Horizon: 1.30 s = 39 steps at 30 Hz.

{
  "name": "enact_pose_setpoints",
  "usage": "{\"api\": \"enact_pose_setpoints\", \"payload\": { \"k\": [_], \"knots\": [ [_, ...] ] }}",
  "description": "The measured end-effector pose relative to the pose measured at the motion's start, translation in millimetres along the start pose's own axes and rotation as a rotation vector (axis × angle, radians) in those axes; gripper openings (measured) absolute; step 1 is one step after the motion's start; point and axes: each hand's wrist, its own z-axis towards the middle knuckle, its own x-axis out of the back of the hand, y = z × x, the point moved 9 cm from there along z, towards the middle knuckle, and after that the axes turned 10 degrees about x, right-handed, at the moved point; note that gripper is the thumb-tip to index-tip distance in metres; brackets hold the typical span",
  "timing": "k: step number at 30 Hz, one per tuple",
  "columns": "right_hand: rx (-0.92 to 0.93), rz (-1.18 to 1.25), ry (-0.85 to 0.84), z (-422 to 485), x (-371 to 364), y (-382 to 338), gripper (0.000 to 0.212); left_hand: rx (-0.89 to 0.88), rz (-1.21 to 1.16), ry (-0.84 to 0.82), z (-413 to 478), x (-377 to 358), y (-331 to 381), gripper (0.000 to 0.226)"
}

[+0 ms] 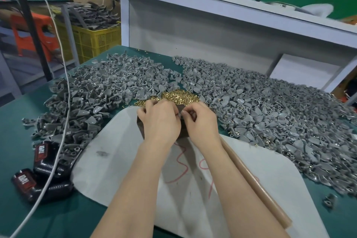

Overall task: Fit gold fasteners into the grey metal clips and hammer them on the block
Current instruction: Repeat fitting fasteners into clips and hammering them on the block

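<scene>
Grey clips (92, 98) heap the tabletop (17, 121) at left, the left hand (160, 120) and right hand (201, 121) meet, fingers curled, over the dark block (184, 132), what they grip hidden, gold fasteners (179, 97) just beyond, a 2nd heap right.

The dark block (184, 131) is largely covered by the left grip (160, 120) and right grip (201, 120) — what is pinched there cannot be made out. The wooden handle (251, 177) is partly hidden under the right forearm; the clip pile (289, 112) is cut by the right edge.
</scene>
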Motion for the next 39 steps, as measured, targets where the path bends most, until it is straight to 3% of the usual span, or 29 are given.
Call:
{"api": "enact_pose_setpoints", "payload": {
  "k": [9,12,14,16,18,21,24,27,31,32,35,37,39],
  "knots": [
    [-0.005,-0.007,-0.027,0.1,-1.2,-0.1,0.007,0.003,0.008,-0.005,-0.7,1.0,0.7,0.014],
    [-0.117,-0.112,-0.038,4.5,16.6,19.8,0.022,0.001,0.002,-0.009,-0.7,1.2,0.9,0.012],
    [-0.316,-0.285,-0.156,-2.8,31.4,51.5,0.031,0.003,-0.011,-0.020,-0.6,0.2,0.8,0.012],
    [-0.484,-0.414,-0.421,-22.3,27.6,72.1,0.033,-0.001,-0.014,-0.023,-0.8,0.1,1.2,0.012],
    [-0.520,-0.425,-0.554,-32.9,18.2,76.7,0.027,-0.004,-0.004,-0.023,-0.6,0.0,1.3,0.012],
    [-0.510,-0.334,-0.437,-26.0,29.4,71.8,0.026,-0.002,-0.013,-0.023,-0.3,-0.6,0.4,0.011],
    [-0.499,-0.079,-0.277,-18.1,48.3,60.8,0.020,0.001,-0.005,-0.017,0.9,-1.4,0.5,0.011],
    [-0.280,-0.153,-0.276,-8.7,57.4,33.9,0.030,0.002,-0.006,-0.013,1.1,-2.0,0.1,0.011],
    [-0.041,-0.188,0.036,-9.1,86.2,-8.4,0.039,0.010,-0.018,0.000,1.6,-2.0,-1.1,0.011],
    [-0.005,-0.198,0.025,-10.6,82.9,-15.3,0.040,0.015,-0.014,0.001,2.3,-2.1,-1.3,0.011],
    [-0.038,-0.339,-0.243,-16.6,55.8,-8.8,0.042,0.012,0.005,-0.016,3.4,-3.6,-1.4,0.012],
    [-0.041,-0.339,-0.172,-13.0,66.2,-8.9,0.041,0.012,-0.005,-0.018,4.2,-4.2,-2.0,0.013],
    [0.006,-0.167,0.035,-12.1,85.0,-15.9,0.040,0.022,-0.009,-0.008,4.6,-4.2,-2.5,0.011]
  ]
}}
